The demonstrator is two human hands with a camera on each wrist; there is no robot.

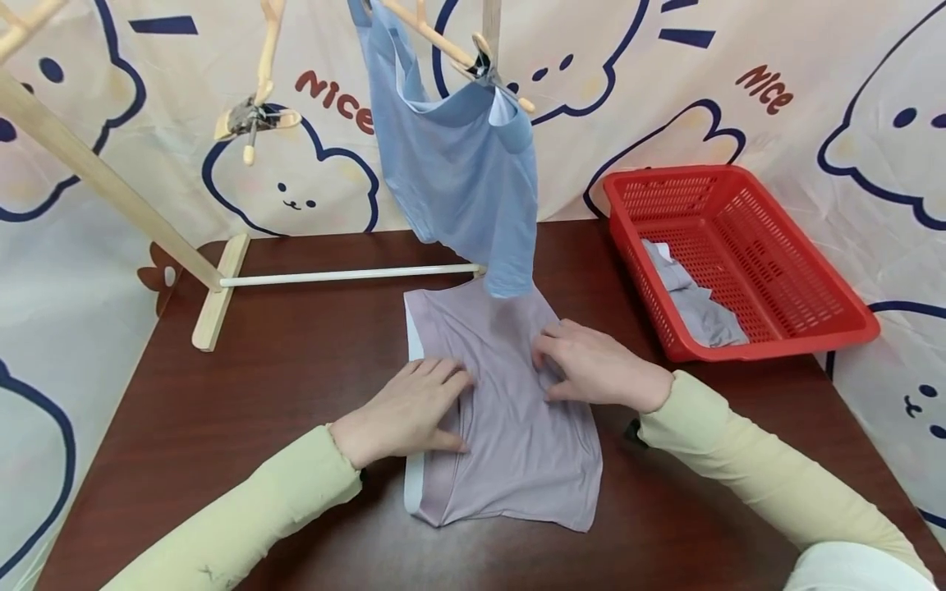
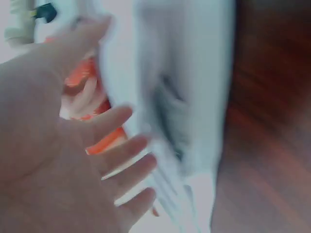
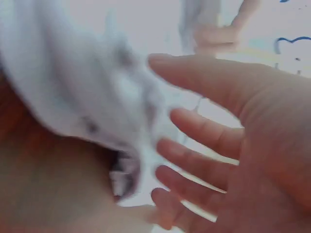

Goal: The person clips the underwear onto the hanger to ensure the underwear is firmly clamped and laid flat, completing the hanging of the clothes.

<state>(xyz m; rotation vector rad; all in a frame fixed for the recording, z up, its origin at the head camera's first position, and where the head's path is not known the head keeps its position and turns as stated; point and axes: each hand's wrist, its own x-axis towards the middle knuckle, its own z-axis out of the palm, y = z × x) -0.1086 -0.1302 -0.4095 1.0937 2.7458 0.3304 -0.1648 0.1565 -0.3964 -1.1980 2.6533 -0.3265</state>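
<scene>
A pale mauve pair of boxer briefs (image 1: 517,443) lies on the brown table, its waistband along the left side and a strip of white lining showing. My left hand (image 1: 410,406) rests on the waistband side with fingers spread and slightly bent. On the opposite side, my right hand (image 1: 594,365) touches the cloth, fingers loosely bent. Both wrist views are blurred; the left palm (image 2: 63,145) and right palm (image 3: 262,141) appear with the fingers apart and no cloth gripped. Light blue briefs (image 1: 461,156) hang just above the far end of the mauve pair.
A wooden rack with a white bar (image 1: 347,274) stands at the back left. A hanger clip (image 1: 254,119) dangles beside the blue briefs. The red basket (image 1: 813,341) at the back right holds grey cloth (image 1: 705,316). A patterned curtain surrounds the table (image 1: 266,394).
</scene>
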